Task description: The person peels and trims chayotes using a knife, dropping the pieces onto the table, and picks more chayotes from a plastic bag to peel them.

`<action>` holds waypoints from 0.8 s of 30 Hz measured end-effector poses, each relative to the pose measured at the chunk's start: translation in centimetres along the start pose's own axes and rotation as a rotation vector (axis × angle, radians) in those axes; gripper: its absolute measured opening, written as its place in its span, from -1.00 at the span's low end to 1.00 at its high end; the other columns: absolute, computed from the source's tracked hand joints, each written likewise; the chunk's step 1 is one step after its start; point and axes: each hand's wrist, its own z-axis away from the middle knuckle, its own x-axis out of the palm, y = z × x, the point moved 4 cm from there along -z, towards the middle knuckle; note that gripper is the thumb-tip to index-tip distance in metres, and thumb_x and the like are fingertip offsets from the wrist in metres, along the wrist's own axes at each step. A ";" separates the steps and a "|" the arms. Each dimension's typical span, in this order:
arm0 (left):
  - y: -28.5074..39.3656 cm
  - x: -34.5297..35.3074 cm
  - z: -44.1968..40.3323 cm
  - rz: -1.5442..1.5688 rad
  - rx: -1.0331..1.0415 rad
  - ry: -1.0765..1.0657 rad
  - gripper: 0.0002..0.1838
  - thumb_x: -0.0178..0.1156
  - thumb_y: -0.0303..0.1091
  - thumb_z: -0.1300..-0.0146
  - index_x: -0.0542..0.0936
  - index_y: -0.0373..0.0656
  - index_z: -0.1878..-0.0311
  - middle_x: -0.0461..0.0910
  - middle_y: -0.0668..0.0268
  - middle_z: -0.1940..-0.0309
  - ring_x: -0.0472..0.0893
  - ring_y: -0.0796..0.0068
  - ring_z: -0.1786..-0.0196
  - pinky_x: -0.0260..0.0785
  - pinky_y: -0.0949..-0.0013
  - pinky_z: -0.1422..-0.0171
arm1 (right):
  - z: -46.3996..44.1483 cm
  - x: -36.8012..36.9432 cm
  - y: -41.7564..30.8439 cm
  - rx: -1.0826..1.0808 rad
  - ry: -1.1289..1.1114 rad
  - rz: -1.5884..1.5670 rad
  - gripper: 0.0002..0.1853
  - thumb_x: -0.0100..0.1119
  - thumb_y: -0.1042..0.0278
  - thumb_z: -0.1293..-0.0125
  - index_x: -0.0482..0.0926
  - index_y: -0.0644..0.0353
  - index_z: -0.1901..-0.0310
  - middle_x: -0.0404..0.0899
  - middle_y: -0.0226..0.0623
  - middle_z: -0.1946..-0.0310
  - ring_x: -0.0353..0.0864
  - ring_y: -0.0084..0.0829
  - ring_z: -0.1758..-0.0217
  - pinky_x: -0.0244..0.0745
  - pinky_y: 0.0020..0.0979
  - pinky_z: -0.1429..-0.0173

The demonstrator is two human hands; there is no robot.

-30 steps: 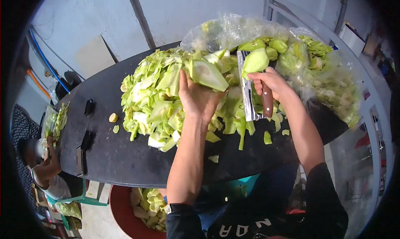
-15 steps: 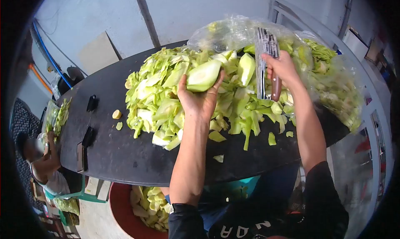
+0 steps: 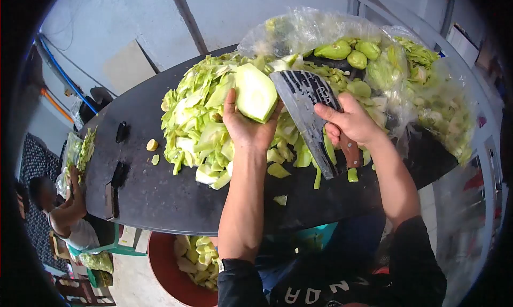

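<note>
A pale green peeled vegetable (image 3: 255, 93) with a flat cut face rests in my left hand (image 3: 250, 122), which cups it from below with its fingers around it. My right hand (image 3: 347, 122) grips the brown handle of a wide-bladed knife (image 3: 307, 112); the blade slants up and left, its upper end close to the vegetable. Beneath and behind both hands spreads a heap of green peelings and slices (image 3: 195, 128). Several whole green vegetables (image 3: 357, 59) lie behind my right hand.
Clear plastic bags (image 3: 446, 101) of greens cover the table's right end. On the black table (image 3: 160, 194) lie dark objects (image 3: 116, 176) and small scraps. A red tub (image 3: 168, 277) of pieces stands below. At far left, a person (image 3: 67, 213) handles greens.
The knife has swung from upright to a slant, its blade now nearer the left hand. The held vegetable has been turned, showing its flat face. A peeled piece no longer is in my right hand.
</note>
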 end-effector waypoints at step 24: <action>1.0 -2.2 -0.6 -0.377 0.535 0.160 -0.28 0.12 -0.25 -0.21 0.20 -0.04 -0.47 0.46 0.11 -0.07 0.57 0.24 0.03 0.54 0.23 0.00 | 3.4 8.0 -3.0 -1.299 0.418 1.531 -0.90 0.21 0.41 -0.10 0.53 0.18 0.34 0.29 -0.42 0.54 0.44 -0.48 0.50 0.42 -0.48 0.42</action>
